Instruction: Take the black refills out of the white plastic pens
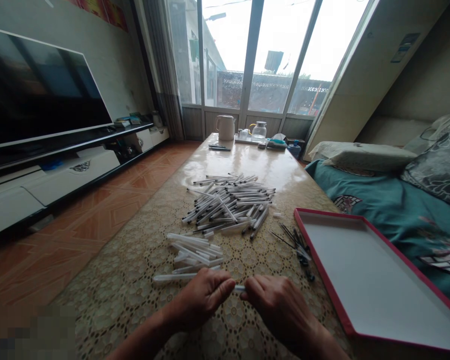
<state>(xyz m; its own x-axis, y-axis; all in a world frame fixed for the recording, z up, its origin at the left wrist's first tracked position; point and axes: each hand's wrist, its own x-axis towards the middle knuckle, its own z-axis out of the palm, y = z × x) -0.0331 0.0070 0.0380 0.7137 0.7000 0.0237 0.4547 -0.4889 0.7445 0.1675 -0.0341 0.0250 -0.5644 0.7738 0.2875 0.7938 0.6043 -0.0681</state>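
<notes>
Nearest the head camera, your left hand (206,295) and right hand (275,302) meet left of the red-rimmed tray (367,275), fingers pinching 1 mostly hidden pale tube (239,288). Dark thin rods (303,255) lie just beside the tray; white tubes (195,250) and heaped dark-tipped pens (228,200) lie farther left of it on the tabletop (135,280).

No readable text; blue label (411,40) too blurred.

Tube (240,288) perhaps bluish-white, tabletop (127,270) beige, floral.
</notes>
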